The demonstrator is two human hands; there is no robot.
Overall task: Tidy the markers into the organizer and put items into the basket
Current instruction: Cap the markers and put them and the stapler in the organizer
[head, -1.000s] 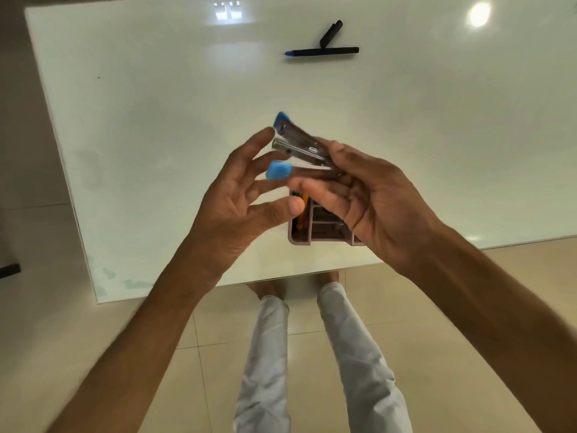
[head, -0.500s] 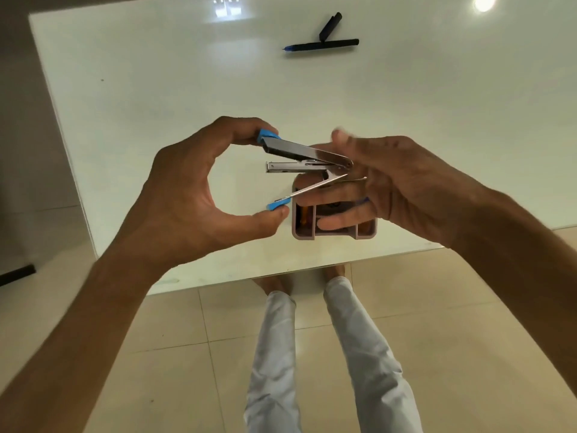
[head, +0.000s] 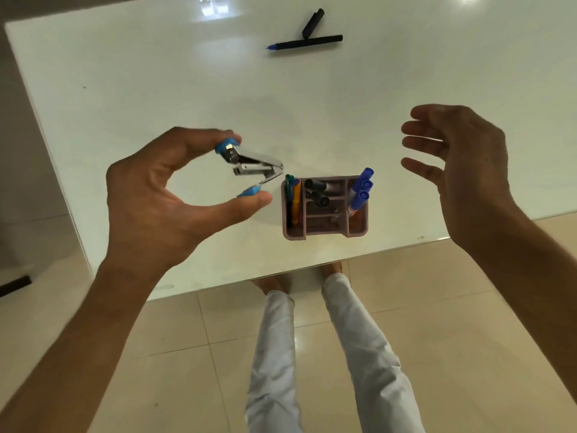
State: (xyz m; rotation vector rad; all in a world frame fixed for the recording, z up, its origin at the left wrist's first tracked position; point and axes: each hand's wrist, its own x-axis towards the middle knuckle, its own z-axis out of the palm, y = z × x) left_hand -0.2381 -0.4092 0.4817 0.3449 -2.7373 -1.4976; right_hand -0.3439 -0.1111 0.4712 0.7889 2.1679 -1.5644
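Left hand [head: 162, 195]: pinches the stapler [head: 249, 167] by its blue ends, forefinger and thumb, above the table [head: 125, 89].
Stapler: splayed wide, just left of the organizer [head: 324, 232].
Right hand [head: 462, 160]: fingers loose and apart, holding nothing.
Organizer: markers [head: 360, 192] standing inside.
Far table: pen [head: 304, 42], cap [head: 312, 23].

I am looking down at a glossy white table [head: 131, 89] standing over a beige tiled floor [head: 437, 323]. A pinkish organizer [head: 324, 234] is sitting near its near edge, holding markers upright. Far across the table, an uncapped black pen [head: 307, 42] is lying with its cap [head: 313, 22] touching it.
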